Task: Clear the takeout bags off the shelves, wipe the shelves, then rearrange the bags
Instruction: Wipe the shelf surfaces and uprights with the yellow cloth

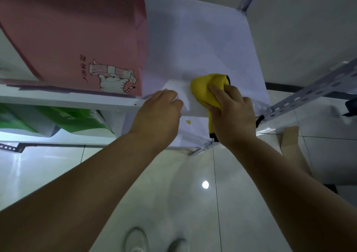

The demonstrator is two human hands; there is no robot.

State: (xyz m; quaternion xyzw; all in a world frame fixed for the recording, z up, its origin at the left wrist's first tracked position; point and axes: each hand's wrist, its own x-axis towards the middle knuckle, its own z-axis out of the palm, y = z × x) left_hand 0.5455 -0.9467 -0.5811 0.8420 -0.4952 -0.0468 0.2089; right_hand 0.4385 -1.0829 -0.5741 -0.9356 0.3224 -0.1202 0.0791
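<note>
Yellow cloth [205, 89] bunched in R hand [233, 114] for wiping shelf [193, 39]; L hand [160, 106] on near edge, prob bracing, grip unclear; pink bag [77, 29] sits left.

Pink bag [77, 39], front face: short column of dark handwritten-style Chinese chars [84, 66], approx. 3 plus a dash-like mark, printed just left of a cat cartoon [114, 81]. The chars sit turned sideways in the view and are too small to read w/ certainty. Green bag [77, 120] on the lower shelf [58, 137]: white lettering [66, 116], too blurred to read.
</note>
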